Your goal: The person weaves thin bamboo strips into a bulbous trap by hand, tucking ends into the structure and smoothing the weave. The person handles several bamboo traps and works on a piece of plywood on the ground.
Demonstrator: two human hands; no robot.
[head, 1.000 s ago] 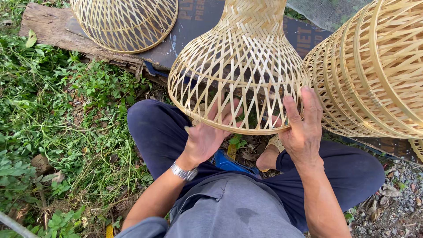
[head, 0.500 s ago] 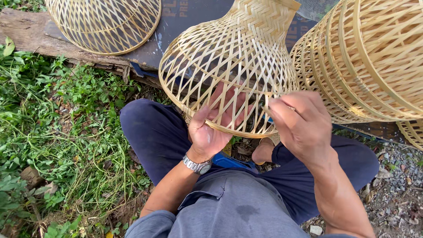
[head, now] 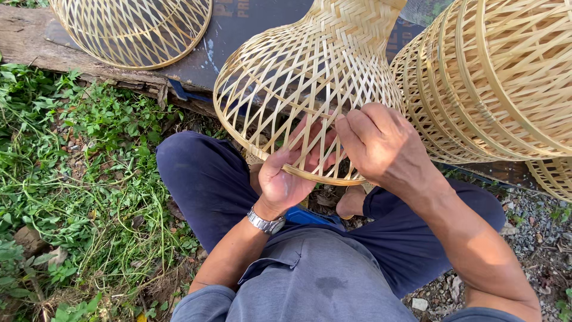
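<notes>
The left hand (head: pixel 286 179) grips the bamboo basket's (head: pixel 310 89) near rim from inside, steadying it, while the right hand's (head: pixel 381 143) fingers pinch its strips outside.

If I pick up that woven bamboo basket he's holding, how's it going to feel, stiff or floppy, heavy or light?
The bamboo basket is probably light for its size: open lattice, mostly gaps. Likely springy rather than floppy, since it keeps its bell shape while the left hand and right hand grip only the rim. The thin strips might crack if squeezed hard.
</notes>
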